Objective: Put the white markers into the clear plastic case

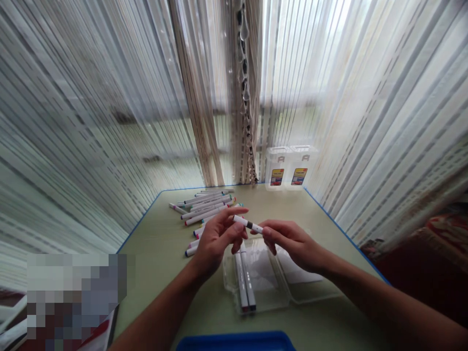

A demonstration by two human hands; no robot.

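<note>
A white marker (249,225) with a dark band round its middle is held slantwise above the table, both hands on it. My right hand (292,239) pinches its right end between thumb and fingers. At the other end, my left hand (218,236) has its thumb against the marker and its index finger stretched out above it. Beneath the hands lies an opened clear plastic case (268,287). Two white markers (245,285) lie side by side along its left part, their far ends partly hidden by my left hand.
Several loose white markers (208,209) with coloured ends lie piled beyond my left hand. Two clear lidded boxes (288,168) with labels stand at the table's back right. A blue tray edge (236,335) shows at the front. String curtains (226,97) hang behind the blue-edged table (153,273).
</note>
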